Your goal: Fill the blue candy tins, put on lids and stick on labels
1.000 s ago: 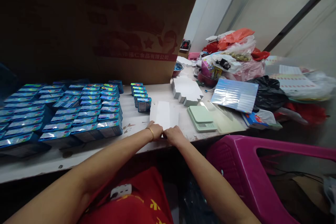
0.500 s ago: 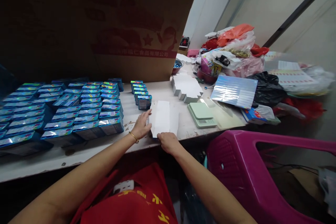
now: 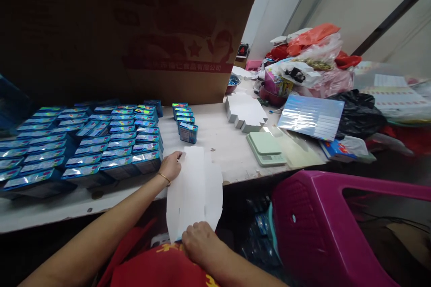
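A white unfolded carton blank (image 3: 191, 188) hangs over the table's front edge, creased lengthwise, with flaps at its sides. My left hand (image 3: 171, 167) pinches its upper left edge between thumb and fingers. Down near the red apron (image 3: 151, 267), my right hand (image 3: 201, 242) is closed over the lower end of the blank, where a bit of blue printing shows. Just beyond the far end stands a short row of small blue boxes (image 3: 188, 133). Many more filled-out blue boxes (image 3: 116, 161) stand in rows left of my left hand.
A stack of white blanks (image 3: 248, 110) and a pale green scale (image 3: 266, 145) sit to the right. Behind are shiny blue sheets (image 3: 310, 116) and heaped plastic bags (image 3: 313, 49). A large cardboard carton (image 3: 134, 31) walls the back; a magenta chair (image 3: 310, 219) stands at right.
The blank has been drawn towards me, off the table's edge, and now shows longer and more spread out. My right hand came down to the apron; my left moved slightly left.
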Tool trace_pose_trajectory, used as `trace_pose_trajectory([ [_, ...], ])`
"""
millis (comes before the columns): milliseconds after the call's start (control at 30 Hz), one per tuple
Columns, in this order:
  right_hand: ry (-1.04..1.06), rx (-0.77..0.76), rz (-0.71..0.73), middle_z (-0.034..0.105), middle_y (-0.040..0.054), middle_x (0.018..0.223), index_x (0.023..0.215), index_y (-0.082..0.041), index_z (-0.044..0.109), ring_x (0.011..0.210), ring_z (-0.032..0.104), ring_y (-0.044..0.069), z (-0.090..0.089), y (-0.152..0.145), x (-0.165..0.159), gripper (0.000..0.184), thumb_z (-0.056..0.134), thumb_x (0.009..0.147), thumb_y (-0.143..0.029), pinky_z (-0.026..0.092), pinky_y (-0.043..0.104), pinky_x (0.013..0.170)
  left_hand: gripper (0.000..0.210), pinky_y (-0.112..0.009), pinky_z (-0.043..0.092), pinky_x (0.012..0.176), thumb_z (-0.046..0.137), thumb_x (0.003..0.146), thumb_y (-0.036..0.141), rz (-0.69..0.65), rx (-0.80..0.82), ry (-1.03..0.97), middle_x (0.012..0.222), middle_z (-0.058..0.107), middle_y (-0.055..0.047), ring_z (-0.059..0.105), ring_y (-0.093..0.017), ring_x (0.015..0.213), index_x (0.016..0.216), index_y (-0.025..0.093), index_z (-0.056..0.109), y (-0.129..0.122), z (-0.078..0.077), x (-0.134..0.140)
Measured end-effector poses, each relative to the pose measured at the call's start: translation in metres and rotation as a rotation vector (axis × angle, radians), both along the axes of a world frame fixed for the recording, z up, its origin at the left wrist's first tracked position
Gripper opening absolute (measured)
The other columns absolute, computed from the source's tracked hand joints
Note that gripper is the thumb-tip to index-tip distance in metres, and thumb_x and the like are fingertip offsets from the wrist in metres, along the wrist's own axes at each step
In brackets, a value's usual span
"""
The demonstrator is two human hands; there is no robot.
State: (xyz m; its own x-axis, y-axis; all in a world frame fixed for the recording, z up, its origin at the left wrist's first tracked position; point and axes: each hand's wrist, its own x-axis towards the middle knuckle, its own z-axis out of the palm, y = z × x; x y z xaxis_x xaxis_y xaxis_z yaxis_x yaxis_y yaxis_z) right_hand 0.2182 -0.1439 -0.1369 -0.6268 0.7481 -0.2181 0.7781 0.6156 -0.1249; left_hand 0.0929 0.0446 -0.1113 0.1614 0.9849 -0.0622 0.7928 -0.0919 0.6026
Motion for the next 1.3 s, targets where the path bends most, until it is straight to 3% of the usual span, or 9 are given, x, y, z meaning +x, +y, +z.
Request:
trace_pose_trajectory([
  [167, 0.141, -0.091, 0.014, 0.061, 0.0050, 0.075, 0.080, -0.019, 0.061, 0.069, 0.057, 0.017, 0.036, 0.036, 0.016, 0.022, 0.046, 0.080, -0.034, 0.043, 0.027, 0.058, 0.038, -0.025, 0.038, 0.082, 0.042, 0.068, 0.003, -0.137, 0.007, 0.160, 0.099, 0.063, -0.004, 0.053, -0.017, 0.094, 0.095, 0.020, 0.063, -0.005, 0.004, 0.001],
  [333, 0.237, 0.247, -0.635, 0.053, 0.0097, 0.108, 0.111, -0.018, 0.049, 0.096, 0.048, 0.021, 0.076, 0.118, 0.056, 0.033, 0.041, 0.083, -0.033, 0.039, 0.031, 0.076, 0.033, -0.030, 0.037, 0.081, 0.042, 0.071, 0.006, -0.280, 0.037, 0.303, 0.091, 0.064, -0.008, 0.053, -0.021, 0.090, 0.092, 0.019, 0.065, -0.005, -0.009, 0.000],
  [500, 0.157, 0.208, -0.535, 0.054, 0.0076, 0.105, 0.107, -0.021, 0.052, 0.096, 0.045, 0.022, 0.084, 0.155, 0.069, 0.033, 0.049, 0.078, -0.036, 0.038, 0.030, 0.075, 0.032, -0.029, 0.037, 0.079, 0.043, 0.072, 0.006, -0.427, 0.114, 0.364, 0.084, 0.065, -0.007, 0.055, -0.019, 0.085, 0.091, 0.020, 0.064, 0.007, -0.008, 0.000],
  [633, 0.190, 0.171, -0.653, 0.057, 0.0085, 0.101, 0.099, -0.019, 0.057, 0.095, 0.048, 0.022, 0.078, 0.181, 0.074, 0.029, 0.051, 0.075, -0.036, 0.037, 0.030, 0.075, 0.024, -0.024, 0.039, 0.070, 0.047, 0.069, 0.008, -0.677, 0.098, 0.456, 0.078, 0.065, -0.007, 0.057, -0.017, 0.077, 0.080, 0.017, 0.066, 0.033, 0.010, 0.007],
  [733, 0.287, -0.086, -0.781, 0.062, 0.0068, 0.093, 0.086, -0.018, 0.063, 0.089, 0.054, 0.020, 0.058, 0.194, 0.077, 0.021, 0.056, 0.070, -0.029, 0.039, 0.025, 0.071, 0.018, -0.024, 0.038, 0.063, 0.049, 0.067, 0.008, -0.736, 0.091, 0.498, 0.073, 0.064, -0.008, 0.057, -0.018, 0.073, 0.069, 0.015, 0.065, 0.040, 0.018, 0.014],
  [833, 0.397, -0.114, -0.807, 0.063, 0.0025, 0.094, 0.090, -0.020, 0.062, 0.091, 0.055, 0.015, 0.035, 0.183, 0.076, 0.023, 0.049, 0.071, -0.016, 0.039, 0.021, 0.075, 0.015, -0.024, 0.037, 0.059, 0.050, 0.068, 0.015, -0.758, 0.096, 0.503, 0.072, 0.063, -0.008, 0.056, -0.018, 0.070, 0.067, 0.016, 0.065, 0.032, 0.014, 0.012],
  [1033, 0.609, -0.034, -0.623, 0.065, -0.0016, 0.087, 0.082, -0.023, 0.065, 0.084, 0.057, 0.012, 0.025, 0.154, 0.075, 0.026, 0.044, 0.069, -0.012, 0.039, 0.019, 0.075, 0.028, -0.024, 0.037, 0.058, 0.043, 0.072, 0.019, -0.615, 0.005, 0.513, 0.084, 0.061, -0.005, 0.057, -0.018, 0.074, 0.089, 0.027, 0.064, 0.027, 0.013, 0.006],
  [1200, 0.469, -0.189, -0.550, 0.067, 0.0004, 0.080, 0.074, -0.021, 0.068, 0.077, 0.058, 0.014, 0.036, 0.169, 0.073, 0.020, 0.049, 0.068, -0.018, 0.040, 0.021, 0.069, 0.020, -0.027, 0.038, 0.063, 0.050, 0.067, 0.021, -0.635, -0.078, 0.529, 0.086, 0.062, -0.008, 0.057, -0.021, 0.077, 0.078, 0.022, 0.067, 0.023, 0.031, 0.025],
  [1300, 0.496, -0.300, -0.561, 0.066, 0.0006, 0.075, 0.072, -0.019, 0.068, 0.072, 0.057, 0.014, 0.031, 0.172, 0.075, 0.018, 0.052, 0.065, -0.018, 0.040, 0.020, 0.062, 0.017, -0.028, 0.039, 0.069, 0.054, 0.066, 0.025, -0.565, -0.085, 0.408, 0.085, 0.063, -0.006, 0.057, -0.021, 0.081, 0.076, 0.023, 0.067, 0.014, 0.029, 0.027],
])
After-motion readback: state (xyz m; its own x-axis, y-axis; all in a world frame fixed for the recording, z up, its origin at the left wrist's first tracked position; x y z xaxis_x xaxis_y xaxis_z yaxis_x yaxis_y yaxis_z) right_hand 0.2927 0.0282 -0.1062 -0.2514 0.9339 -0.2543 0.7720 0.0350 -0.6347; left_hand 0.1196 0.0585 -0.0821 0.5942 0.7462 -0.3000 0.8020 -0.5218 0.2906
